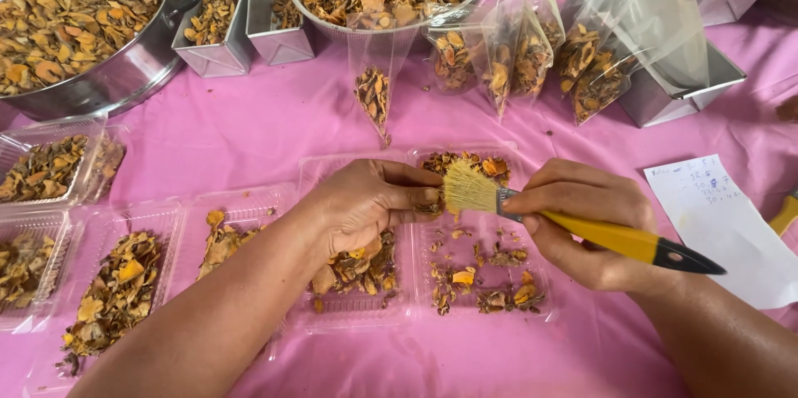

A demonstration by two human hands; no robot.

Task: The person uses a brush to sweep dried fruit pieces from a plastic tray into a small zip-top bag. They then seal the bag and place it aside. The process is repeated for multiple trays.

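Counts: two round metal pots [125, 74] of dried slices, four square metal tins [218, 49] (one cut off), about five filled clear bags [374, 90], one yellow-handled brush [573, 228], one paper note [723, 223].

Bright, even daylight fills the view; shadows are soft and faint. The metal pot [125, 74] and plastic bags [640, 7] show mild glare. Focus is sharp, with slight wide-angle bending at the edges.

You see a bench [249, 128] under a pink cloth [515, 356], evenly lit, perhaps by daylight; walls and floor stay hidden.
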